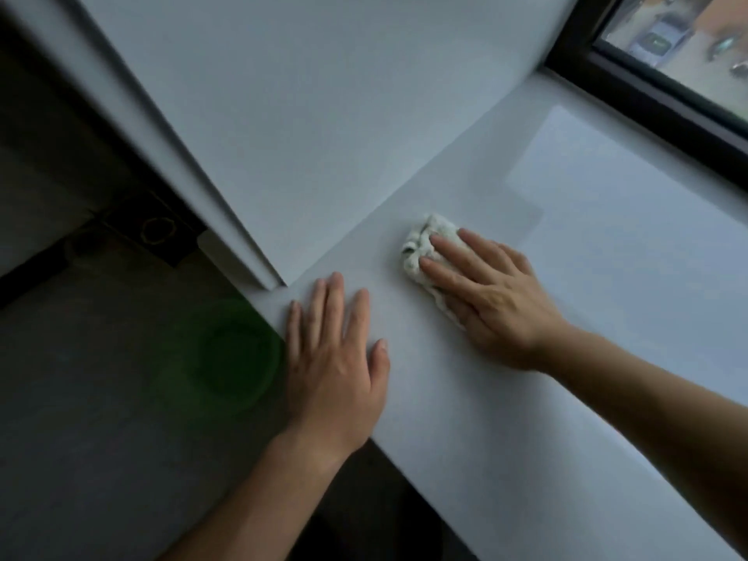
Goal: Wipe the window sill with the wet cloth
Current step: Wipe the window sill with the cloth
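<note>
My right hand (491, 301) presses the wet cloth (425, 253) flat under straight fingers; my left hand (336, 346) rests spread on the window sill (607, 277). Pushed unevenly, the bunched cloth could slip from under my fingers

right hand (494, 301) flat on cloth (425, 244) | left hand (336, 358) flat on sill (607, 317)

A white wall panel (324, 115) fills the view from 11 to 12 o'clock. At 2 o'clock a dark window frame (647, 99) borders glass (696, 70), with a car (657, 38) outside. At 8 o'clock a blurred green round shape (230, 354), perhaps a basin, sits on the dark floor (101, 419).
</note>
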Tool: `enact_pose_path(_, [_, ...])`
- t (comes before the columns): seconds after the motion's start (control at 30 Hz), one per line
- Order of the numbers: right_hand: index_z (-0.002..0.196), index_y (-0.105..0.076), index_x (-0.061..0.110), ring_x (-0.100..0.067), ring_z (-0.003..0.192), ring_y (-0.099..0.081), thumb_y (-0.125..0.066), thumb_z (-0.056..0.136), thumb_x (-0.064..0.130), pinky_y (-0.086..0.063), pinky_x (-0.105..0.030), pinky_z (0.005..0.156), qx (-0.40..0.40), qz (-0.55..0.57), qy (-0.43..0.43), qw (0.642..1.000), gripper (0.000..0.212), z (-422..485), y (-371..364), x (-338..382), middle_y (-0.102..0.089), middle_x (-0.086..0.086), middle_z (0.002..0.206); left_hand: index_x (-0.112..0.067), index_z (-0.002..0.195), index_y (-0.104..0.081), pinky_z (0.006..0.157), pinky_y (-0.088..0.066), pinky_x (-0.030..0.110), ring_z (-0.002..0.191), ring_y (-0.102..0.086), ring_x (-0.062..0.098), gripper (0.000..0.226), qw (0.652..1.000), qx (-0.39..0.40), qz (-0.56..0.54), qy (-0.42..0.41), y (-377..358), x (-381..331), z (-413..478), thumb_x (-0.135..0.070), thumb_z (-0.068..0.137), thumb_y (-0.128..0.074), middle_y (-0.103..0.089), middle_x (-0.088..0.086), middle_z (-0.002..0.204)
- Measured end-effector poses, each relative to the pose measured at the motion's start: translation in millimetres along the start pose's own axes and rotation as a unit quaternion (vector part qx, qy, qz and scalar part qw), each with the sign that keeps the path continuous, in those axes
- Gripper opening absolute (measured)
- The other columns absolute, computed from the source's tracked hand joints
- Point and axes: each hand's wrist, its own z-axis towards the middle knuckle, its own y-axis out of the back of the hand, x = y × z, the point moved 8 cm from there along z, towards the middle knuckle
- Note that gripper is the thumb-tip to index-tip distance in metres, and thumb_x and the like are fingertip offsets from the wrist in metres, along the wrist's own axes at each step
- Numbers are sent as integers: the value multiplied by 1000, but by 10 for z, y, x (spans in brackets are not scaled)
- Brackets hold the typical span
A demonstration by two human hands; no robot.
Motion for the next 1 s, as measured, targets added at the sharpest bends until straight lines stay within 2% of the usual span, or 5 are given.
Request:
enact_pose_path(0.17, [150, -28, 44, -26, 151, -16, -28, 103, 50, -17, -47, 117, -20, 7, -143, 990, 48, 799, -136, -111, -23, 10, 163, -19, 152, -24, 120, -1, 51, 151, 1, 20, 66, 1000, -10, 8, 14, -53, 39, 7, -46, 92, -26, -9, 9, 163])
enact_pose_path(0.37, [150, -38, 38, -22, 151, -19, -35, 104, 41, -23, -44, 115, 24, 6, 146, 989, 45, -321, -55, 261, -28, 10, 161, -10, 152, -24, 121, -2, 49, 150, 1, 27, 68, 994, -55, -37, 90, -100, -145, -251, -43, 92, -29, -9, 16, 162])
enact_pose_path(0.6, [149, -38, 39, -30, 149, -24, -27, 101, 51, -25, -52, 113, 15, 37, 82, 996, 50, 526, -173, 388, -32, 7, 159, 0, 151, -18, 121, -10, 49, 150, 9, 24, 74, 973, -100, -121, 169, -260, -399, -706, -40, 92, -38, -2, 15, 162])
enact_pose_path(0.83, [148, -42, 31, -28, 150, -22, -36, 104, 36, -29, -53, 112, 42, 29, 273, 961, 45, -608, 3, 318, -31, 5, 160, 4, 151, -10, 122, -7, 44, 149, 12, 27, 81, 958, -105, -173, 204, -384, -695, -1124, -36, 91, -46, 8, 19, 161])
enact_pose_path(1.0, [149, -38, 37, -32, 148, -25, -28, 103, 47, -27, -48, 110, 61, 33, 302, 951, 49, 254, -181, 1028, -30, 5, 160, 3, 151, -10, 122, -5, 39, 150, 9, 26, 81, 955, -123, -183, 198, -407, -790, -1240, -40, 91, -43, 6, 17, 162])
